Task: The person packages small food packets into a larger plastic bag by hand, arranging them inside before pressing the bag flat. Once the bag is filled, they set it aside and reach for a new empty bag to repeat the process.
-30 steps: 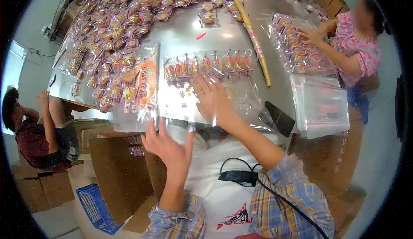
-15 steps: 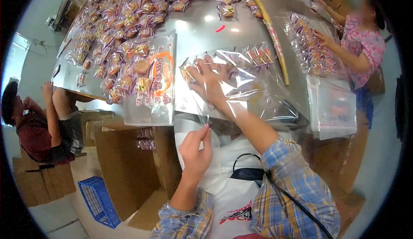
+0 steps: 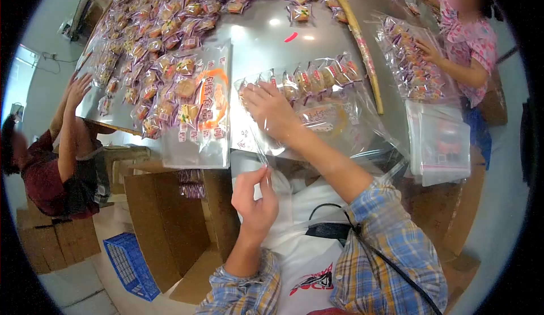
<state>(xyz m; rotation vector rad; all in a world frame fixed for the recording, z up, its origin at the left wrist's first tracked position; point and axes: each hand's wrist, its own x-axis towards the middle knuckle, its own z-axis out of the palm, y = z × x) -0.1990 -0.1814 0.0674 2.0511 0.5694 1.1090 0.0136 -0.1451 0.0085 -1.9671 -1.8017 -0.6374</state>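
A large clear bag (image 3: 323,122) lies on the metal table in front of me, with a row of small wrapped pastries (image 3: 317,78) along its far side. My left hand (image 3: 255,200) pinches the bag's near left edge. My right hand (image 3: 268,110) reaches over the left end of the row, its fingers bent onto the leftmost pieces, some of which they hide. Left of the bag is a stack of printed clear bags (image 3: 195,145), with loose wrapped pastries (image 3: 186,88) on and beside it.
A long wooden stick (image 3: 362,48) divides the table. Beyond it are another filled bag (image 3: 411,60), flat bags (image 3: 439,145) and a person in pink (image 3: 467,43). Another person (image 3: 48,162) sits left. Below are an open carton (image 3: 170,230) and a blue crate (image 3: 130,267).
My right hand has come out from under the film and now rests over the row's left end. The person at left has raised their hands; the person at right reaches farther across.
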